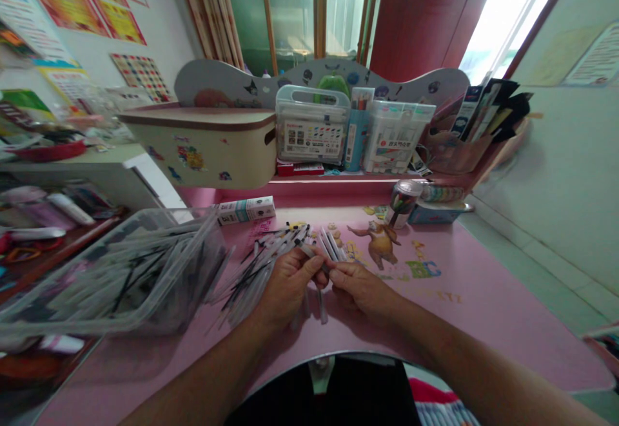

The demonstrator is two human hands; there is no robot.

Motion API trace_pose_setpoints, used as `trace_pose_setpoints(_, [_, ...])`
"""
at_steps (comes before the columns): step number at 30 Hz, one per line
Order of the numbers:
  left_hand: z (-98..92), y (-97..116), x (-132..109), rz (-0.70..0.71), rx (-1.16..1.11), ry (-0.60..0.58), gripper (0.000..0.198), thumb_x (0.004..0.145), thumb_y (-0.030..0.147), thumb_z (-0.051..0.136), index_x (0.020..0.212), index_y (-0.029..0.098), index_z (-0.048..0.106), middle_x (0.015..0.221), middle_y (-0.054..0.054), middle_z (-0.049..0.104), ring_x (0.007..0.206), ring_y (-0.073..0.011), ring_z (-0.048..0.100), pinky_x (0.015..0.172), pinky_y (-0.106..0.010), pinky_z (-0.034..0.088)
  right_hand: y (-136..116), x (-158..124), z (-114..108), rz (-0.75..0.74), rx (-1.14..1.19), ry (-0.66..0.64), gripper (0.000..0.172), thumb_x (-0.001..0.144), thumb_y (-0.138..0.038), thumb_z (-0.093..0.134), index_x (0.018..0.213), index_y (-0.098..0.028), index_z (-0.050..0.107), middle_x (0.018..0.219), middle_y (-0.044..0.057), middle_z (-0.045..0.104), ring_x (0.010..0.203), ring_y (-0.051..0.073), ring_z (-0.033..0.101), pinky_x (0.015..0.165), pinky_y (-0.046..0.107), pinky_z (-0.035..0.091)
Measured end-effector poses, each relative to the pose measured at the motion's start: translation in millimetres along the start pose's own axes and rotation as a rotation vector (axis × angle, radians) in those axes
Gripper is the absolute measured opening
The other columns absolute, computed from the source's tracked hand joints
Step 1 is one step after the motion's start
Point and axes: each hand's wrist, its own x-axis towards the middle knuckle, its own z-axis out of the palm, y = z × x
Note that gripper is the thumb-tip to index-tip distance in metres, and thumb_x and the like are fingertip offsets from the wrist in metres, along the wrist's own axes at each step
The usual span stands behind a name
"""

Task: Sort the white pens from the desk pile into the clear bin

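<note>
Both hands meet over the pink desk near its front middle. My left hand [294, 278] is closed around a thin pen-like stick [305, 248] whose dark end points up and left. Fingers pinched, my right hand [355, 284] touches the left fingertips; what it grips is too small to make out. Under and left of the hands lies a loose pile of clear and black pen refills [249, 284]. A few pale pens [331, 244] lie just behind the fingers. Below the hands, a clear tube [322, 307] rests on the desk.
At the left stands a clear plastic bin [169, 310] full of similar sticks. A white box [246, 209] lies behind the pile. Back right are a jar [403, 202] and a blue box [435, 212]. A cream bin [217, 149] and marker cases [312, 126] line the shelf.
</note>
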Motion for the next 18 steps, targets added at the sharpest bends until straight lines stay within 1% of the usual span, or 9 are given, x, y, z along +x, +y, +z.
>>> trace_pose_setpoints(2, [-1.3, 5, 0, 0.001, 0.009, 0.003, 0.017, 0.078, 0.032, 0.071, 0.077, 0.016, 0.067, 0.057, 0.000, 0.061, 0.052, -0.0095, 0.055, 0.054, -0.019, 0.045, 0, 0, -1, 0.042, 0.054, -0.050, 0.033, 0.081, -0.047, 0.070, 0.087, -0.017, 0.059, 0.053, -0.009, 0.040, 0.042, 0.006, 0.027, 0.042, 0.020, 0.020])
trace_pose_setpoints(4, [-4.4, 9, 2, 0.009, 0.014, 0.030, 0.018, 0.078, 0.033, 0.071, 0.084, 0.017, 0.066, 0.061, 0.001, 0.063, 0.048, -0.0077, 0.052, 0.050, -0.018, 0.043, -1, 1, -6, 0.048, 0.062, -0.095, 0.036, 0.075, -0.046, 0.075, 0.087, -0.016, 0.059, 0.059, -0.006, 0.048, 0.045, 0.005, 0.033, 0.045, 0.020, 0.025])
trace_pose_setpoints(5, [-6.4, 11, 3, 0.008, 0.007, 0.041, 0.022, 0.078, 0.034, 0.071, 0.091, 0.018, 0.064, 0.063, 0.002, 0.064, 0.045, -0.0066, 0.049, 0.046, -0.017, 0.041, -1, 1, -8, 0.049, 0.054, -0.105, 0.036, 0.074, -0.045, 0.076, 0.086, -0.016, 0.059, 0.060, -0.006, 0.050, 0.044, 0.005, 0.034, 0.045, 0.019, 0.025])
trace_pose_setpoints(7, [-10.8, 12, 5, -0.018, -0.019, 0.035, 0.034, 0.079, 0.036, 0.071, 0.107, 0.023, 0.058, 0.063, 0.004, 0.064, 0.039, -0.0055, 0.041, 0.039, -0.015, 0.033, -1, 3, -13, 0.047, 0.065, -0.088, 0.031, 0.074, -0.041, 0.075, 0.080, -0.017, 0.057, 0.056, -0.007, 0.048, 0.041, 0.005, 0.031, 0.041, 0.019, 0.021])
trace_pose_setpoints(9, [-14.5, 10, 7, -0.071, -0.047, -0.015, 0.040, 0.080, 0.037, 0.070, 0.113, 0.024, 0.051, 0.058, 0.006, 0.061, 0.037, -0.0064, 0.040, 0.037, -0.014, 0.029, 0, 4, -15, 0.024, 0.131, -0.042, 0.028, 0.075, -0.038, 0.072, 0.074, -0.019, 0.053, 0.053, -0.008, 0.042, 0.039, 0.005, 0.029, 0.037, 0.019, 0.017])
trace_pose_setpoints(12, [-16.6, 6, 7, -0.176, -0.079, -0.142, 0.037, 0.079, 0.036, 0.071, 0.106, 0.023, 0.050, 0.051, 0.007, 0.057, 0.039, -0.0077, 0.044, 0.040, -0.014, 0.029, 2, 7, -14, -0.020, 0.246, 0.069, 0.031, 0.080, -0.044, 0.066, 0.071, -0.019, 0.050, 0.055, -0.008, 0.040, 0.039, 0.005, 0.031, 0.035, 0.018, 0.017])
trace_pose_setpoints(15, [-15.5, 3, 5, -0.281, -0.079, -0.259, 0.033, 0.075, 0.036, 0.074, 0.096, 0.022, 0.053, 0.046, 0.007, 0.054, 0.037, -0.0074, 0.043, 0.039, -0.014, 0.028, 2, 9, -14, -0.022, 0.227, 0.162, 0.038, 0.084, -0.053, 0.061, 0.071, -0.019, 0.051, 0.054, -0.007, 0.041, 0.038, 0.005, 0.031, 0.034, 0.017, 0.017])
trace_pose_setpoints(18, [-12.9, 3, 2, -0.325, -0.071, -0.320, 0.027, 0.075, 0.035, 0.073, 0.088, 0.020, 0.055, 0.042, 0.006, 0.051, 0.034, -0.0058, 0.039, 0.037, -0.013, 0.024, 1, 10, -15, -0.036, 0.161, 0.145, 0.044, 0.084, -0.053, 0.063, 0.062, -0.019, 0.046, 0.048, -0.008, 0.036, 0.035, 0.004, 0.027, 0.033, 0.017, 0.016])
